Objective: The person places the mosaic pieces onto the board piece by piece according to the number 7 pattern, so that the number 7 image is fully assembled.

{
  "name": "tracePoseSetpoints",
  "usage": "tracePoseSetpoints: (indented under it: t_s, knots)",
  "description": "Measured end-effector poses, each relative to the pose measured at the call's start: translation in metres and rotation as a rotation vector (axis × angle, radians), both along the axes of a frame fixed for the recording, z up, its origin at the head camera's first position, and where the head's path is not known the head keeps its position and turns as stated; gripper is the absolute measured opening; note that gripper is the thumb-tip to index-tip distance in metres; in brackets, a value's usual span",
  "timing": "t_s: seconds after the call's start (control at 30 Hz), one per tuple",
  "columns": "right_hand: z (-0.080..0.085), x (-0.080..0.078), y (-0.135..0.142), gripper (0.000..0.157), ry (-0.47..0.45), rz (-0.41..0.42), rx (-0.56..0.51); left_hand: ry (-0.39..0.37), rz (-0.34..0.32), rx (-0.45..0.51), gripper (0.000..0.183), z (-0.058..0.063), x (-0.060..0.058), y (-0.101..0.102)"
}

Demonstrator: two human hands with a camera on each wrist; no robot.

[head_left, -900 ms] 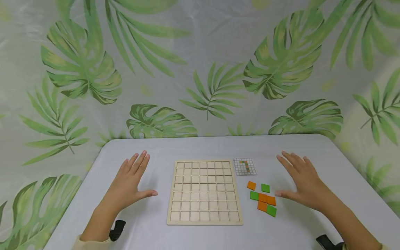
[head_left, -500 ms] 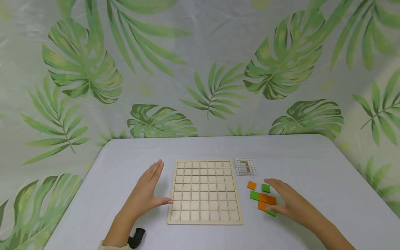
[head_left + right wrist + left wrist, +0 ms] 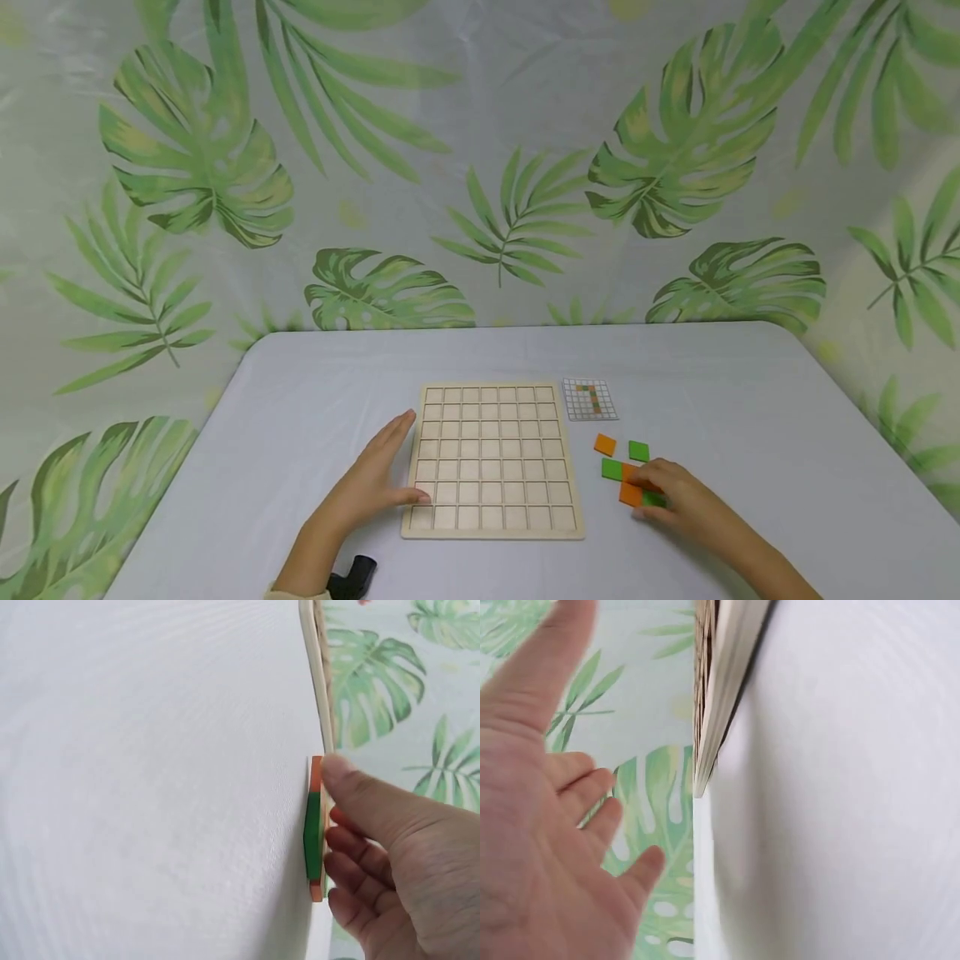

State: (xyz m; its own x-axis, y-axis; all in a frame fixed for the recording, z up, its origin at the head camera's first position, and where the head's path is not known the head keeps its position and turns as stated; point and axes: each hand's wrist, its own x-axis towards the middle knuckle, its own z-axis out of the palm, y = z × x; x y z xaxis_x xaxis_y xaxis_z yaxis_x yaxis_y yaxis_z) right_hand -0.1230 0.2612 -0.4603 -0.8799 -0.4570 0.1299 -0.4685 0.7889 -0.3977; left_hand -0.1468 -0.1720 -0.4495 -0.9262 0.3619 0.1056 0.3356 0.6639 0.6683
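Note:
A wooden board (image 3: 489,450) with a grid of square cells lies flat in the middle of the table. My left hand (image 3: 371,479) is at its left edge, thumb over the lower left corner cells and fingers extended along the side. In the left wrist view the palm faces the board's edge (image 3: 731,675), holding nothing. At right, my right hand (image 3: 686,500) hovers low with bent fingers over a cluster of tiles, partly covering a green tile (image 3: 654,499) and orange ones (image 3: 630,494). In the right wrist view thumb and fingertips stay apart, at the tiles' top; whether they touch is unclear.
A small printed grid card (image 3: 590,400) with a coloured pattern lies beside the board's upper right corner. An orange tile (image 3: 604,444) and a green tile (image 3: 638,451) lie apart from the cluster. A leaf-print cloth (image 3: 510,208) hangs behind the white table (image 3: 337,358).
Both hands have moved inward and down. The left hand has come to the board's left edge; the right hand has lowered over the tile cluster, its fingers bending more.

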Motion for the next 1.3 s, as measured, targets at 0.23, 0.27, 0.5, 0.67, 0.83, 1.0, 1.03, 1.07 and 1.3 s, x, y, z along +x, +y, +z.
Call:
tracePoseSetpoints:
  t_s: [0.23, 0.27, 0.5, 0.67, 0.83, 1.0, 1.03, 1.07, 1.3]
  knots:
    - [-0.007, 0.002, -0.004, 0.032, 0.084, -0.063, -0.014, -0.087, -0.025, 0.041, 0.107, -0.019, -0.001, -0.008]
    - [-0.007, 0.003, -0.004, 0.032, 0.084, -0.074, -0.017, -0.091, -0.033, 0.046, 0.106, -0.021, -0.001, -0.009]
    - [-0.007, 0.002, -0.006, 0.028, 0.087, -0.054, -0.024, -0.123, -0.085, 0.074, 0.100, -0.027, -0.002, -0.015]
    - [-0.005, 0.003, -0.005, 0.026, 0.057, -0.010, -0.038, -0.149, -0.110, 0.069, 0.098, -0.026, -0.003, -0.017]
    - [-0.005, 0.004, -0.006, 0.026, 0.085, 0.008, -0.029, -0.158, -0.112, 0.069, 0.099, -0.025, -0.002, -0.017]
    - [0.001, 0.000, -0.012, 0.025, 0.082, 0.023, -0.046, -0.148, -0.119, 0.052, 0.099, -0.024, -0.003, -0.016]
    - [0.004, -0.003, -0.015, 0.024, 0.071, 0.028, -0.061, -0.141, -0.122, 0.050, 0.099, -0.024, -0.003, -0.016]
    - [0.007, -0.006, -0.018, 0.025, 0.067, 0.034, -0.076, -0.132, -0.126, 0.047, 0.099, -0.025, -0.003, -0.016]
    - [0.029, -0.033, -0.050, 0.028, 0.059, 0.089, -0.218, -0.070, -0.141, 0.015, 0.099, -0.028, -0.002, -0.015]
